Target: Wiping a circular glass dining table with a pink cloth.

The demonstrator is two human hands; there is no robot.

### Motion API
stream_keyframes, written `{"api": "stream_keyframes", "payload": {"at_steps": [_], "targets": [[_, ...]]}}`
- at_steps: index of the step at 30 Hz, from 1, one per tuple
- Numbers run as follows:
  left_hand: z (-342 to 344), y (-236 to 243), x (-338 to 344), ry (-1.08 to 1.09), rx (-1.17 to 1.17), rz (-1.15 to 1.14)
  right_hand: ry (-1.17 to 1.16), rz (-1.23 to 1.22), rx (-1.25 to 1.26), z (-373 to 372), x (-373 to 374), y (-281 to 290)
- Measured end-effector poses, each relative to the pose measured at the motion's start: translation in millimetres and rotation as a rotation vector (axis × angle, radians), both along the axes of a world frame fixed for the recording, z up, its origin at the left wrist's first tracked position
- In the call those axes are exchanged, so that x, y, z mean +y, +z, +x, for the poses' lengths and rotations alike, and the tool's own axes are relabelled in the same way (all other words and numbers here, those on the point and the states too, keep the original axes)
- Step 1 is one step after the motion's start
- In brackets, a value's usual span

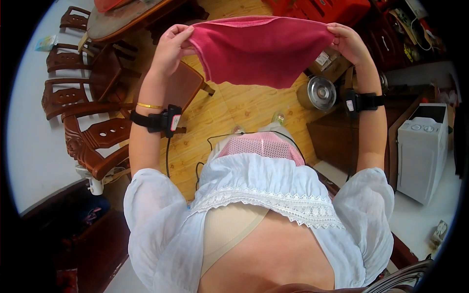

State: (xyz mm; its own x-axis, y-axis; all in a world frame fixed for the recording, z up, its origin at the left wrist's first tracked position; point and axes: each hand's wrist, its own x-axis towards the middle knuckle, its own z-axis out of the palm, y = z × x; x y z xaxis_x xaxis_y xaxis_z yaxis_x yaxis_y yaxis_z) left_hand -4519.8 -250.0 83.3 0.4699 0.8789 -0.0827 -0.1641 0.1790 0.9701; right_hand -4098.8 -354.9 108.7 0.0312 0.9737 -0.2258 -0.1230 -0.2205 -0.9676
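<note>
A dark pink cloth (pixel 259 53) is stretched wide in front of me, held up at arm's length. Its upper edge looks doubled, with a lighter pink band along it, and its lower edge hangs free. My left hand (pixel 173 48) pinches the left upper corner between thumb and fingers. At the opposite corner, my right hand (pixel 350 45) grips the cloth the same way. Both arms are raised and spread. Close to my body, below the cloth, is a pink mesh thing (pixel 261 148), partly covered by my white top.
Carved wooden chairs (pixel 100 129) line the left wall near a wooden table (pixel 117 24). On the right stand a lidded metal pot (pixel 320 93), a cardboard box (pixel 331 66) and a white appliance with knobs (pixel 421 151). Dark cables cross the wood-patterned floor (pixel 229 110). Red plastic furniture (pixel 337 12) is beyond the cloth.
</note>
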Motion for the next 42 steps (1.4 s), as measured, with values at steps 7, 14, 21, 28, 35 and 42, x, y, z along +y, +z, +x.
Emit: {"api": "stream_keyframes", "payload": {"at_steps": [7,14,21,28,35,42], "targets": [[-2,-9,-6,0.057,0.115,0.087,-0.046,0.014,-0.009,-12,-2,-1],[-21,-12,-1,0.124,0.113,0.171,0.089,0.058,-0.027,7,-10,3],[-32,-12,12,0.157,0.062,0.345,0.108,0.233,-0.341,4,-13,9],[-39,-28,25,0.187,0.126,0.368,0.088,0.547,-0.744,-21,-18,27],[-54,-79,19,0.246,0.336,0.307,0.104,0.561,-0.621,-91,-2,70],[-52,-111,3,0.192,0.405,0.123,0.188,0.522,-0.385,-94,8,72]]}}
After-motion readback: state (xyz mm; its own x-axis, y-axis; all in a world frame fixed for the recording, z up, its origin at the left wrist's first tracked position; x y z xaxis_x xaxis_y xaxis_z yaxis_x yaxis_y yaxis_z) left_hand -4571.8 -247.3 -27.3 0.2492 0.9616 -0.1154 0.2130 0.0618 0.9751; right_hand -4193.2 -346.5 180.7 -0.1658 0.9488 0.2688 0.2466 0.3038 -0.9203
